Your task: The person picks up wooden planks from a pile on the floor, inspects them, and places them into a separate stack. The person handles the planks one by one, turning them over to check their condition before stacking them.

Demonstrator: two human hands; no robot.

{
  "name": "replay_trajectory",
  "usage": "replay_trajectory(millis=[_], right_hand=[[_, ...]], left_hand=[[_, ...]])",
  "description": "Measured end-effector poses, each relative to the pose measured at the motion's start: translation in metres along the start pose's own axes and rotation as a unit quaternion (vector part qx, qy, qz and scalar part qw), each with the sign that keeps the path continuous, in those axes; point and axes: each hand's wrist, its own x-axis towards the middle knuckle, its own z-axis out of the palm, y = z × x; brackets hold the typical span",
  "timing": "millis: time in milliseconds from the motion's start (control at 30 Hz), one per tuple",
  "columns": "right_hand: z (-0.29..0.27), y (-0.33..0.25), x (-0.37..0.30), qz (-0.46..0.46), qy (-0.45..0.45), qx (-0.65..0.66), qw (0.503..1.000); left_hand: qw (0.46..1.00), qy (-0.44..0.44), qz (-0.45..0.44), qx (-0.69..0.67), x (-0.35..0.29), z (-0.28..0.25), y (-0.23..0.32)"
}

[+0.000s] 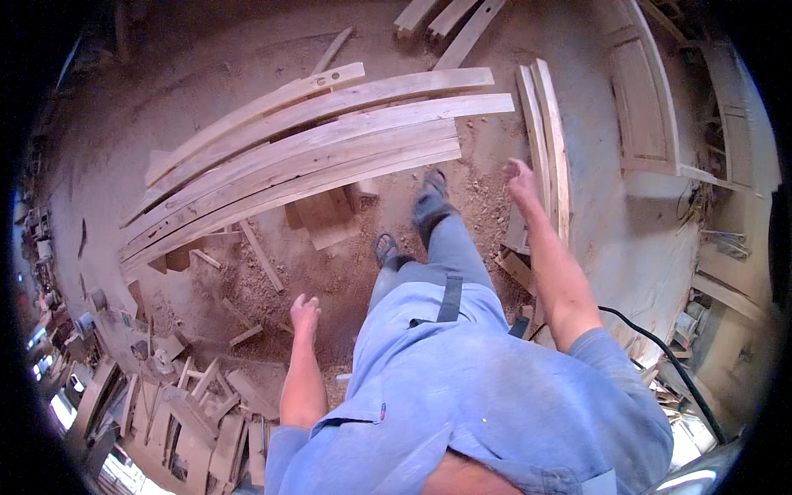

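- Stack of long planks (305,153) lies on the sawdust floor (206,74) ahead of the person; long axis runs lower-left to upper-right in view, far ends pointing up-right. The boards look bowed, though the lens bends straight edges, so true curve can't be told.
- Planks are pale raw wood, flat and narrow, laid side by side and touching; the top one has a small dark knot or hole near its far end.
- Left hand (304,312) hangs low, arm nearly straight, fingers loosely curled, holding nothing; it sits over the sawdust, near the short offcuts (247,334).
- Right hand (520,177) is swung forward and out, elbow slightly bent, fingers loose, empty; closest to the two upright-running boards (546,140) just right of it.
- Hands well apart, neither touching any wood.
- Both feet in dark sandals; right foot (431,202) is forward, near the stack's right end.
- Floor: reddish-brown, gritty, with shavings.
- Black cable (660,355) trails off right.
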Motion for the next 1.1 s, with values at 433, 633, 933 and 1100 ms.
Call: replay_trajectory(millis=[433,633,933,1100], right_hand=[[0.043,-0.035,0.094,0.333,-0.220,0.201,0.895],[0.088,-0.042,0.119,0.327,-0.290,0.271,0.858],[0.105,-0.095,0.105,0.322,-0.338,0.350,0.813],[0.107,0.009,0.091,0.327,-0.339,0.318,0.823]], left_hand=[[0.986,-0.068,0.132,0.078,-0.043,0.146,0.192],[0.996,-0.022,0.070,0.041,-0.032,0.139,0.165],[0.997,0.021,-0.023,-0.072,0.017,0.074,0.111],[0.999,0.033,0.009,0.008,0.031,0.023,0.109]])
